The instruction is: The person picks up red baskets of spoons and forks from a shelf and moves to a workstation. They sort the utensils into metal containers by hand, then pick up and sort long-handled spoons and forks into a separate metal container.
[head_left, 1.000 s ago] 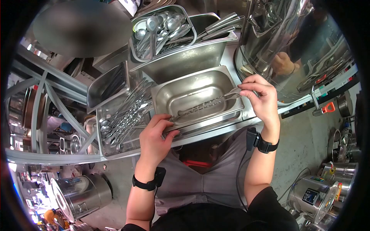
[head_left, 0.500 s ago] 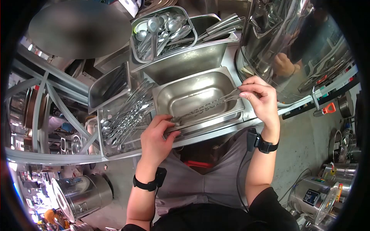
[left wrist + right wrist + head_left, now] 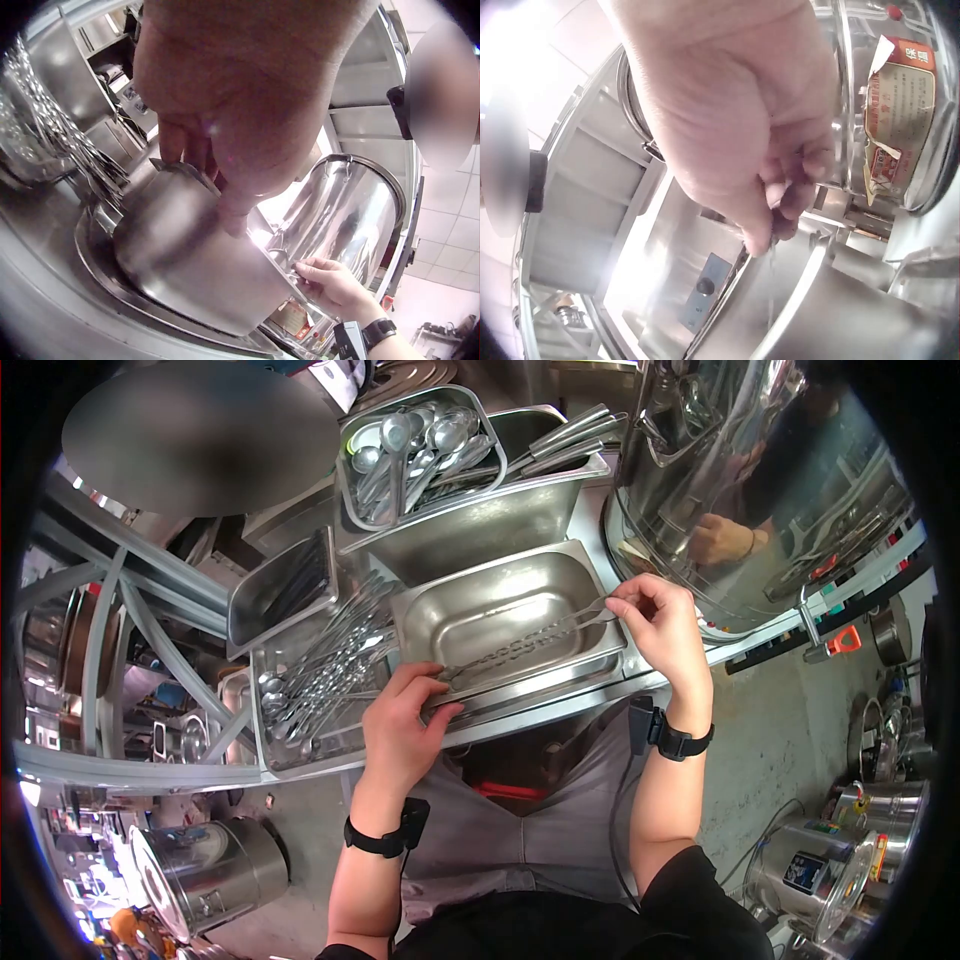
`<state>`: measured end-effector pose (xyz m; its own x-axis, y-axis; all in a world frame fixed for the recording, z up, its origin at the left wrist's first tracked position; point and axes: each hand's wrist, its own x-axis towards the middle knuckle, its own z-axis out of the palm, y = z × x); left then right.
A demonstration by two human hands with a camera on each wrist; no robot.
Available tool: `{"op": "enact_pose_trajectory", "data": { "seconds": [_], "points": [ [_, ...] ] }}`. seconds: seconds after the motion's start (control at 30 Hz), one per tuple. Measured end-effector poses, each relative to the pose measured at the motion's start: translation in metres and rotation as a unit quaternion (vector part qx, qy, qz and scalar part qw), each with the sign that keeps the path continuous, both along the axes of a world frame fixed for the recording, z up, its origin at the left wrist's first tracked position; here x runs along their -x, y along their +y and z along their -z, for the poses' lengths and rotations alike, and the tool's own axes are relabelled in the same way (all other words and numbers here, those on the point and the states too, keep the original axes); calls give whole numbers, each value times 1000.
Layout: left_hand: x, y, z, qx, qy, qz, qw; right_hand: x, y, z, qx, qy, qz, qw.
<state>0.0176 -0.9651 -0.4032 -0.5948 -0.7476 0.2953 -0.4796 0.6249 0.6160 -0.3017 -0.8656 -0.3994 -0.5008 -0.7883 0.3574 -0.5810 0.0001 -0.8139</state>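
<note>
A rectangular stainless steel pan [image 3: 480, 625] sits in front of the person, tilted slightly in the head view. My left hand [image 3: 403, 725] grips its near left corner. In the left wrist view the fingers curl over the rim and the thumb presses the outer wall of the pan [image 3: 195, 255]. A long bar spoon [image 3: 520, 647] with a twisted stem slants across the pan's opening. Thumb and fingertips of my right hand [image 3: 662, 632] pinch its right end above the pan's right rim. Its left end lies by my left fingertips, partly hidden.
Many twisted bar spoons [image 3: 330, 660] lie in a shallow tray at the left. Behind the pan stand a deep steel container [image 3: 480, 525] and a tray of spoons [image 3: 397, 435]. A large shiny pot [image 3: 740, 490] stands at the right; a small dark-filled pan [image 3: 285, 580] is at the back left.
My right hand has shifted a little to the left, still pinching the bar spoon's end, and more of that end shows. My left hand stays at the pan's corner.
</note>
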Motion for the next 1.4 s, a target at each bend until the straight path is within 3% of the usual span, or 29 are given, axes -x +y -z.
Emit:
{"op": "enact_pose_trajectory", "data": {
  "seconds": [0.07, 0.2, 0.37, 0.43, 0.53, 0.57, 0.63, 0.77, 0.83, 0.9, 1.0, 1.17, 1.4],
  "points": [
    [0, 0, -1, -7, 2, -4, 1000, -1, 1, -3, -57, 27, 6, 998],
    [0, 0, -1, -18, 2, 0, 1000, -1, 2, -6, -66, 43, 2, 997],
    [-1, 0, 2, -3, 5, 0, 1000, 2, 3, -5, -65, 40, 64, 995],
    [-2, -1, 2, 8, -6, 12, 1000, 5, 1, 2, -19, 43, 51, 998],
    [-5, -1, 0, 25, -21, 20, 999, 8, 0, 9, -33, 72, 25, 997],
    [-5, 1, -8, -17, -7, 25, 1000, 9, -1, 9, -41, 80, 13, 996],
    [-11, 1, -14, 2, 52, 53, 997, 10, -3, 13, -34, 63, 6, 997],
    [-44, -10, -7, 79, 49, 15, 996, 9, -2, 8, -25, 25, 22, 999],
    [-75, -23, 2, 89, -79, -123, 985, 8, 1, 3, -12, 29, 29, 999],
    [-101, -32, 10, 120, -178, -192, 958, 8, 4, 0, 0, 33, 39, 999],
    [-136, -43, 32, 122, -227, -219, 941, 7, 6, -3, 40, 34, 37, 998],
    [-162, -51, 48, 136, -182, -209, 951, 3, 5, -5, 50, 38, 33, 997],
    [-171, -49, 17, 112, -162, -224, 955, 1, 7, -9, 59, 58, 33, 996]
  ]
}}
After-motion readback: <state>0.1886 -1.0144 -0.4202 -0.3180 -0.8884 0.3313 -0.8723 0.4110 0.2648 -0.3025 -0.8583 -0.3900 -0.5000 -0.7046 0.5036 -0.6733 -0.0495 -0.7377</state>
